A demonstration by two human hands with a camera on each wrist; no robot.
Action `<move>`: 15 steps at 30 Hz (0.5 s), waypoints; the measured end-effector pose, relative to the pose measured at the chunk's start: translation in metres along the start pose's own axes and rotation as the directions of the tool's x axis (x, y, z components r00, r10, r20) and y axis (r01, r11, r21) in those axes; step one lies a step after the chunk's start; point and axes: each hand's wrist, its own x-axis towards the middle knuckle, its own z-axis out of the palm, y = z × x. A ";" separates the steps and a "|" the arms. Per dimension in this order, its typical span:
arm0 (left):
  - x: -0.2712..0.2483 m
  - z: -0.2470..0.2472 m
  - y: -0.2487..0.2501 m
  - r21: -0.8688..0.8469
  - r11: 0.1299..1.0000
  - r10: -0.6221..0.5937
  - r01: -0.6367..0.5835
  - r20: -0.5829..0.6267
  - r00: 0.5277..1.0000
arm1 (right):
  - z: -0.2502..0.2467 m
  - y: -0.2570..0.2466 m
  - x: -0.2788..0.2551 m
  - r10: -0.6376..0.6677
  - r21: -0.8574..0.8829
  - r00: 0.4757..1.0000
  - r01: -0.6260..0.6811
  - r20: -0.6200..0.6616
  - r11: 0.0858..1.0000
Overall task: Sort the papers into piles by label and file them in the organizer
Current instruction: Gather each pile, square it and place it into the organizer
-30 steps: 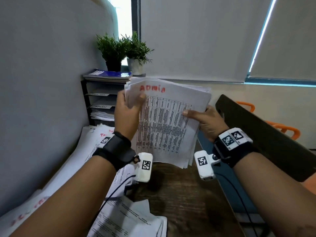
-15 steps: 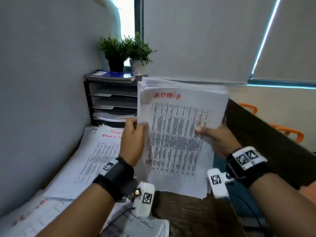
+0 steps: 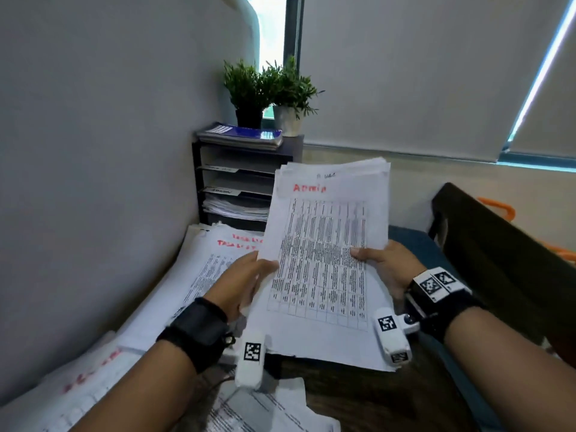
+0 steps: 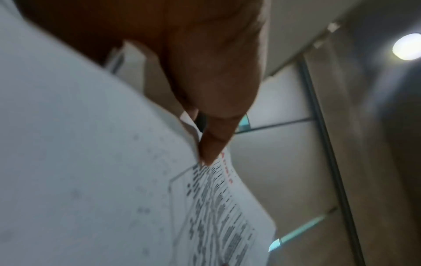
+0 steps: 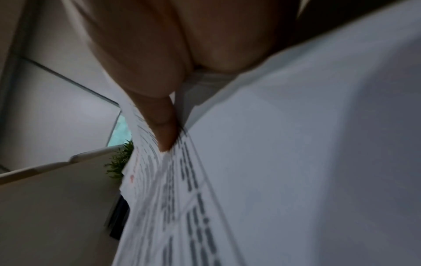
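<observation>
- Head view: both hands hold one stack of papers (image 3: pixel 327 260) up over the tabletop (image 3: pixel 358 397), tilted so its printed table and the red label "Admin" at the top face the person, probably so the label can be read before filing.
- The left hand (image 3: pixel 241 283) holds the stack's left edge, thumb on the front sheet, the other fingers hidden behind the paper.
- The right hand (image 3: pixel 385 269) grips the right edge the same way, thumb lying across the print. Holding at both sides keeps the loose sheets squared and stops them from fanning.
- The black organizer (image 3: pixel 240 185) stands against the wall behind the stack. One of its shelves bears a tag that seems to read "ADMIN", and a lower shelf already holds sheets. That tagged shelf is, I judge, where this stack belongs.
- A sorted pile (image 3: pixel 199 275) with a different red label lies flat on the tabletop at left, not yet filed. More loose sheets (image 3: pixel 265 410) lie near the front edge.
- Two potted plants (image 3: pixel 271 88) and a blue booklet (image 3: pixel 241 135) sit on top of the organizer.
- Left wrist view: the left thumb (image 4: pixel 218 136) presses on the printed sheet near its edge, pinching the paper. The fingers underneath cannot be seen.
- Right wrist view: the right thumb (image 5: pixel 163 124) presses the top sheet down against the stack. The picture is blurred, and the fingers behind are hidden.
</observation>
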 end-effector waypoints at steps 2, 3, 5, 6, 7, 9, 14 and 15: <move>-0.006 -0.019 -0.009 0.019 1.000 -0.022 0.022 0.001 1.000 | 0.020 0.004 0.016 0.071 -0.083 0.996 -0.067 0.055 0.994; -0.006 -0.029 -0.015 0.016 1.000 -0.020 0.020 -0.019 1.000 | 0.029 0.005 0.022 0.085 -0.110 0.994 -0.077 0.074 0.991; -0.008 -0.042 -0.026 -0.016 1.000 -0.004 0.003 -0.056 0.998 | 0.046 0.007 0.029 0.101 -0.173 0.991 -0.085 0.085 0.981; -0.010 -0.046 -0.028 -0.032 0.999 -0.006 0.004 -0.071 0.997 | 0.055 0.005 0.030 0.110 -0.212 0.990 -0.090 0.084 0.973; -0.011 -0.050 -0.028 -0.042 0.999 -0.012 0.009 -0.084 0.996 | 0.060 0.007 0.033 0.109 -0.226 0.991 -0.089 0.076 0.970; -0.013 -0.060 -0.027 -0.031 1.000 -0.003 0.000 -0.122 0.992 | 0.073 0.006 0.037 0.129 -0.174 0.988 -0.113 0.083 0.978; -0.018 -0.087 -0.009 -0.063 0.998 -0.001 -0.011 -0.193 0.981 | 0.109 0.002 0.053 0.203 0.000 0.963 -0.207 0.177 0.978; -0.020 -0.093 -0.005 -0.082 0.996 0.003 -0.020 -0.203 0.979 | 0.117 0.005 0.059 0.205 0.024 0.959 -0.214 0.198 0.977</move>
